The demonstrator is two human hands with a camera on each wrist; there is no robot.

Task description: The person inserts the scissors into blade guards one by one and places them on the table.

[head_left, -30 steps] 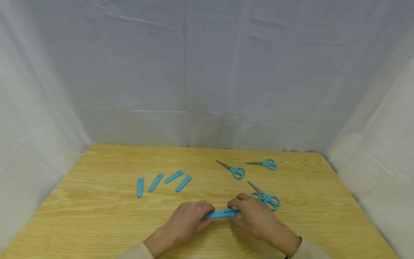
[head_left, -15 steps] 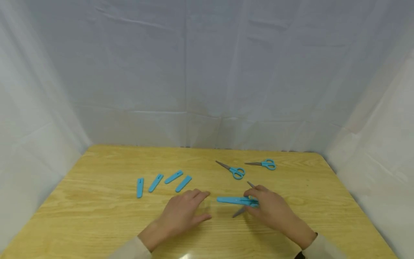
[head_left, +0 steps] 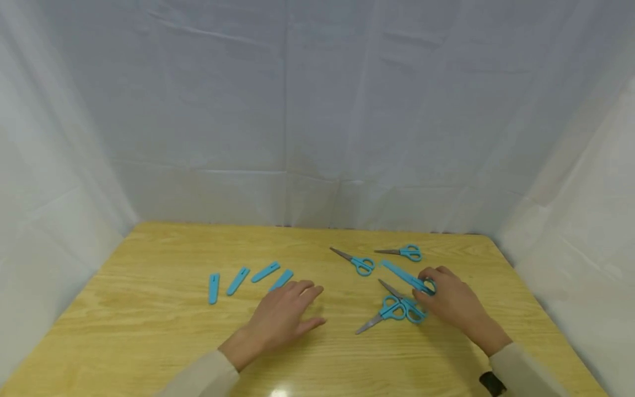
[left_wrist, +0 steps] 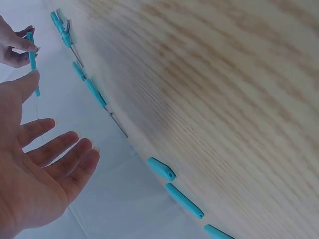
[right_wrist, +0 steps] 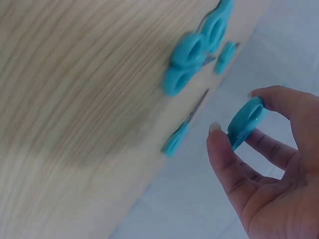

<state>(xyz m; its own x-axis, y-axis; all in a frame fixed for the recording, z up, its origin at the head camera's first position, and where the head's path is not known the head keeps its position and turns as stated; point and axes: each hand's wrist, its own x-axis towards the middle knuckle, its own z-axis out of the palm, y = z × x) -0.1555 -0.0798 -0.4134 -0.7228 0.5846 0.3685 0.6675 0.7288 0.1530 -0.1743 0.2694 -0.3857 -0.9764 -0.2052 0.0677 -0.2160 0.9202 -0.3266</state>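
My right hand [head_left: 453, 300] pinches a pair of sheathed scissors [head_left: 405, 275] by its blue handle loops, the blue cover pointing up and left; in the right wrist view the handle [right_wrist: 245, 122] shows between thumb and fingers. Just below it on the table, two bare-bladed scissors overlap: the nearer pair [head_left: 392, 309] points toward me, the other pair [head_left: 414, 312] points away. My left hand [head_left: 280, 314] hovers with fingers spread and nothing in it, partly overlapping a blue blade cover [head_left: 281, 279] in the head view. The left wrist view shows its palm [left_wrist: 30, 184].
Two more bare scissors lie farther back, one pair [head_left: 363, 266] near the middle and another pair [head_left: 409, 252] to its right. Left of my left hand are three blue blade covers: one [head_left: 266, 272], a second [head_left: 238, 281] and a third [head_left: 214, 288]. White sheets [head_left: 317, 121] surround the wooden table [head_left: 149, 342].
The left hand let go of the cover and drew back left. The right hand carried the sheathed scissors right and away from me, uncovering the overlapping scissors.
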